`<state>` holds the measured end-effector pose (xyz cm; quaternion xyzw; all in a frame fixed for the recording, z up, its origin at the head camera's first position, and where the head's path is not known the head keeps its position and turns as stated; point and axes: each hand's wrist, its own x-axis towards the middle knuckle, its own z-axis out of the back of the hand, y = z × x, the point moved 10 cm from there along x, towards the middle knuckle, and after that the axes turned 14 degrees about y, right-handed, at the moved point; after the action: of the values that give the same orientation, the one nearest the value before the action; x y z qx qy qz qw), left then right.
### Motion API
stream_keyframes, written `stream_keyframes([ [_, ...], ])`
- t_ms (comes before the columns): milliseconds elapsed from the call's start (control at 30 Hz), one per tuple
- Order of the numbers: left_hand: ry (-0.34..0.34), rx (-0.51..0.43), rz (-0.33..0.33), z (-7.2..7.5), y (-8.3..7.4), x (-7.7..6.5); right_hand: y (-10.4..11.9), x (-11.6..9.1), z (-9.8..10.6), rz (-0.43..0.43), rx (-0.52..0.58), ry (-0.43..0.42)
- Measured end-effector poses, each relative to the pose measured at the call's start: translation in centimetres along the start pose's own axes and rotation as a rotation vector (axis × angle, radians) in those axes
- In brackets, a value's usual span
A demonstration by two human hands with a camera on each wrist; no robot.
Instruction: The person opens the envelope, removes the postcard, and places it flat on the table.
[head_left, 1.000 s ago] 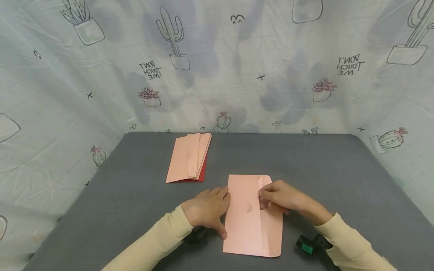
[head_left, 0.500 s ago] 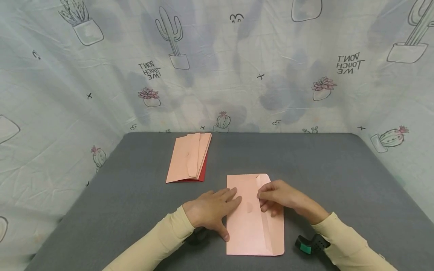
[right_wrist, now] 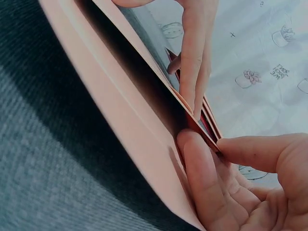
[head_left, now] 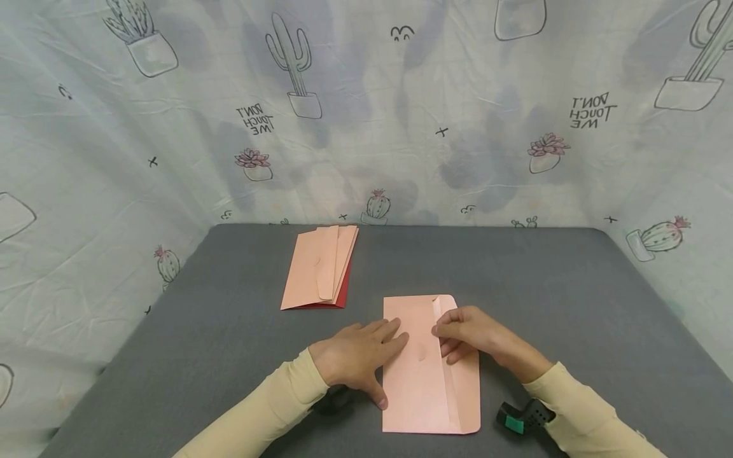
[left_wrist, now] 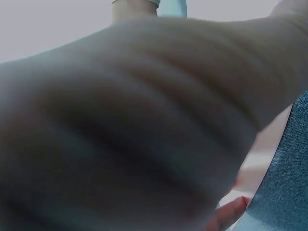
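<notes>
A pale pink envelope (head_left: 415,397) lies on the grey table, its flap folded out along the right side. My left hand (head_left: 359,356) rests on its left edge with fingers spread, two fingertips on the paper and the thumb by the lower edge. The right hand (head_left: 476,334) pinches the lip of the envelope's opening. In the right wrist view the thumb (right_wrist: 255,153) is on the outside of that lip and a finger (right_wrist: 202,173) reaches into the dark gap of the opening. The left wrist view is mostly blocked by blurred skin; a fingertip (left_wrist: 231,211) shows low down.
Further back, left of centre, a small stack of pink envelopes (head_left: 312,264) with a red piece beneath lies on the grey table (head_left: 229,356). A black strap with a green patch (head_left: 514,424) is at the right wrist. Behind hangs a cactus-print curtain (head_left: 366,95).
The left hand's fingers have moved from the envelope's left edge onto its face. The envelope has turned slightly straighter. My right hand keeps its pinch at the opening, shifted slightly left.
</notes>
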<state>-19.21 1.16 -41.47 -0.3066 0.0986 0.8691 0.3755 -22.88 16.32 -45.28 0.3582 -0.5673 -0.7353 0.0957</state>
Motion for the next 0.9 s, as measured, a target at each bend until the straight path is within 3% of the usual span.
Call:
stream_keyframes([
  [433,0.001,0.002,0.006,-0.01,0.03,-0.06,0.17,0.01,0.18,0.039,-0.002,0.02],
  [900,-0.012,-0.006,-0.009,0.21,-0.13,-0.32,0.19,-0.23,0.9,0.03,-0.038,-0.049],
])
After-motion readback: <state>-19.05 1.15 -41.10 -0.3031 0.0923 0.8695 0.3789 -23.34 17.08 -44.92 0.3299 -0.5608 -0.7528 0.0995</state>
